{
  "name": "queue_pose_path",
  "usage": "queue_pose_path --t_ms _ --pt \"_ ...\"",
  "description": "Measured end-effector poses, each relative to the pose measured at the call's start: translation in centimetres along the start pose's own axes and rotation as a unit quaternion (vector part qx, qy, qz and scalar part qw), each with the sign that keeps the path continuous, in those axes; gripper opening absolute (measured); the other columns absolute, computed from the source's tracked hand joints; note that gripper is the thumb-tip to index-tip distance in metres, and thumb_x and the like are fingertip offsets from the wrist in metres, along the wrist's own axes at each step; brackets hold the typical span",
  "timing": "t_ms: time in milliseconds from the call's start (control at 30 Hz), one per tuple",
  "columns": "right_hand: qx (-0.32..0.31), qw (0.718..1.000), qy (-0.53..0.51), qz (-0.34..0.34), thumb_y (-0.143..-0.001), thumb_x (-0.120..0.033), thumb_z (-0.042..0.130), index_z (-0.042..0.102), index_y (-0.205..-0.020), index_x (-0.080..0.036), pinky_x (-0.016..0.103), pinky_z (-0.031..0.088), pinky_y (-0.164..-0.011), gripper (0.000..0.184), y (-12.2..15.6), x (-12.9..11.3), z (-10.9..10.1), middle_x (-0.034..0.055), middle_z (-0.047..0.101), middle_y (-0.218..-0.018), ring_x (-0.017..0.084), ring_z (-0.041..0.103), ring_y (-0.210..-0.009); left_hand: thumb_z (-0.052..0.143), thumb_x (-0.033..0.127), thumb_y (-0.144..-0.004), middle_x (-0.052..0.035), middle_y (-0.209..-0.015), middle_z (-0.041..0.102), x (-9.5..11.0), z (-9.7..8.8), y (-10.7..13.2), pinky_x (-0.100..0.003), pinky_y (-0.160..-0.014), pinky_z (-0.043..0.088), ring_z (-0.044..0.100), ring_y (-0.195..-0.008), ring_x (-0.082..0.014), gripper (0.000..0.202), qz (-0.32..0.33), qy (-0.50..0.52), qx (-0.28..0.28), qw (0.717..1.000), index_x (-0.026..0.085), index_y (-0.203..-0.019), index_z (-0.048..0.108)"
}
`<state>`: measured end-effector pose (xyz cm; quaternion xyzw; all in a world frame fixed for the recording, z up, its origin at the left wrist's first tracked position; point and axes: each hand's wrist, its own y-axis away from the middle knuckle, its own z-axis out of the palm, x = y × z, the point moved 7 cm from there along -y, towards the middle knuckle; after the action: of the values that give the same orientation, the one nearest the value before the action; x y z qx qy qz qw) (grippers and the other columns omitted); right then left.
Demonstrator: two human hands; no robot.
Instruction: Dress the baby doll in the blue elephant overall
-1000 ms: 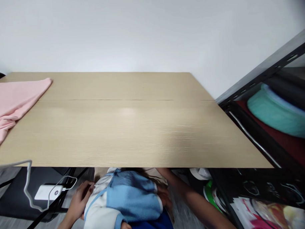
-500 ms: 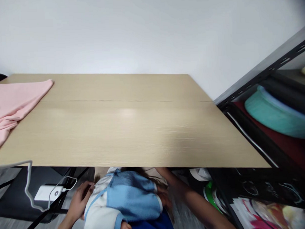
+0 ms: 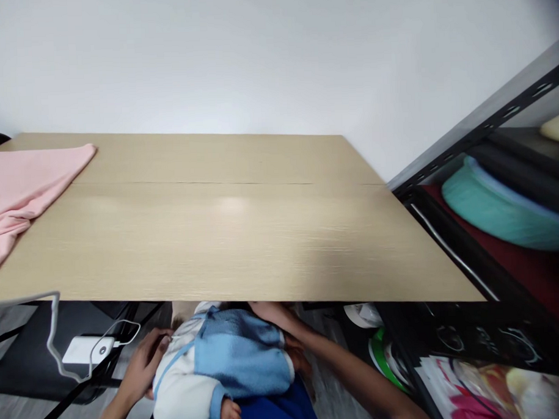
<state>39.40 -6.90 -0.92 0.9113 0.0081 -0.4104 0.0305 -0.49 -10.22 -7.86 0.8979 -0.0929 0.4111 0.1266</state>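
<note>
What looks like a baby doll (image 3: pixel 241 354) in a white and blue fleece outfit lies across my lap, over blue cloth. One small bare foot (image 3: pixel 230 414) pokes from a cuff at the bottom; its head end is hidden under the table edge. My left hand (image 3: pixel 147 361) is curled against the doll's left side, fingertips partly hidden by the white cloth. My right hand (image 3: pixel 267 310) reaches in from the right to the doll's upper part, its fingers hidden beneath the tabletop and behind the outfit.
A wooden table (image 3: pixel 234 235) spans the view, with pink cloth (image 3: pixel 31 187) at left. A white power bank (image 3: pixel 88 350) with cables rests on a black chair (image 3: pixel 28 371). At right, a black shelf (image 3: pixel 431 241) holds a teal item (image 3: pixel 504 208); packets (image 3: pixel 478 389) sit lower.
My right hand has moved left and inward to the doll's upper part, under the table edge. My left hand stays at the doll's side. The view has shifted slightly.
</note>
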Motion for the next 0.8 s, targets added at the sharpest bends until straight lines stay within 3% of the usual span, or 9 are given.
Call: queue_pose_path --t_ms 100,200,300,400,467,633,700,800 --pt "-0.112 0.992 -0.028 -0.044 -0.114 -0.025 0.066 0.083 -0.132 -0.029 0.046 0.065 -0.119 0.025 1.4 -2.5 2.5 0.0071 0.087 -0.134 0.028 0.081 -0.129 0.053 0.069 -0.116 -0.0112 -0.146 0.083 1.7 -0.8 0.7 -0.052 -0.125 0.06 0.076 -0.141 -0.0366 0.054 0.013 0.028 -0.001 1.0 0.03 -0.137 0.085" --pt "-0.202 0.965 -0.056 -0.158 -0.114 -0.038 0.07 0.081 -0.139 -0.026 0.039 0.057 -0.128 0.03 3.1 -8.1 4.0 0.0073 0.082 -0.146 0.025 0.076 -0.141 0.054 0.07 -0.116 -0.0109 -0.155 0.079 3.6 -1.4 1.3 -0.055 -0.132 0.054 0.07 -0.15 -0.0384 0.056 0.044 0.04 0.002 0.998 0.032 -0.142 0.084" --pt "-0.261 0.909 -0.021 -0.323 -0.114 -0.049 0.073 0.081 -0.141 -0.018 0.038 0.051 -0.133 0.042 4.6 -14.3 5.6 0.0113 0.082 -0.146 0.025 0.075 -0.141 0.054 0.071 -0.115 -0.0101 -0.156 0.079 5.0 -1.4 1.8 -0.054 -0.132 0.055 0.07 -0.15 -0.0381 0.056 0.079 0.029 -0.014 0.996 0.034 -0.144 0.084" --pt "-0.297 0.857 0.087 -0.412 -0.111 -0.057 0.075 0.082 -0.138 -0.012 0.04 0.059 -0.122 0.053 5.2 -17.9 8.4 0.0155 0.084 -0.138 0.029 0.079 -0.13 0.048 0.071 -0.117 -0.0122 -0.156 0.08 5.1 -1.0 2.4 -0.055 -0.135 0.052 0.071 -0.149 -0.0384 0.061 0.098 0.008 -0.018 0.995 0.031 -0.143 0.085" --pt "-0.292 0.847 0.158 -0.416 -0.108 -0.06 0.076 0.081 -0.135 -0.007 0.042 0.066 -0.109 0.059 4.8 -19.0 10.3 0.0201 0.084 -0.135 0.034 0.081 -0.124 0.044 0.071 -0.117 -0.0135 -0.15 0.082 4.3 -0.8 2.8 -0.056 -0.139 0.049 0.071 -0.149 -0.039 0.064 0.095 -0.01 -0.005 0.995 0.028 -0.138 0.087" --pt "-0.294 0.867 0.241 -0.324 -0.108 -0.054 0.075 0.08 -0.13 -0.002 0.043 0.07 -0.085 0.057 3.1 -19.9 13.6 0.0258 0.087 -0.124 0.037 0.085 -0.11 0.047 0.073 -0.115 -0.013 -0.137 0.086 2.1 -0.8 2.8 -0.061 -0.141 0.046 0.072 -0.147 -0.0406 0.063 0.077 -0.032 -0.014 0.996 0.029 -0.128 0.09" --pt "-0.323 0.861 0.241 -0.31 -0.109 -0.052 0.074 0.082 -0.129 -0.005 0.041 0.067 -0.077 0.051 3.1 -20.5 14.2 0.0225 0.089 -0.12 0.034 0.087 -0.102 0.049 0.069 -0.115 -0.0136 -0.147 0.083 2.4 -0.7 2.2 -0.06 -0.139 0.047 0.071 -0.149 -0.0409 0.061 0.097 -0.028 -0.048 0.994 0.028 -0.137 0.088" --pt "-0.349 0.84 0.226 -0.35 -0.109 -0.049 0.075 0.082 -0.124 -0.015 0.037 0.06 -0.068 0.038 4.4 -22.0 13.4 0.0141 0.091 -0.118 0.031 0.087 -0.098 0.052 0.06 -0.115 -0.0122 -0.162 0.076 3.6 -0.4 1.1 -0.057 -0.135 0.052 0.069 -0.152 -0.039 0.057 0.139 -0.039 -0.112 0.983 0.03 -0.153 0.081"
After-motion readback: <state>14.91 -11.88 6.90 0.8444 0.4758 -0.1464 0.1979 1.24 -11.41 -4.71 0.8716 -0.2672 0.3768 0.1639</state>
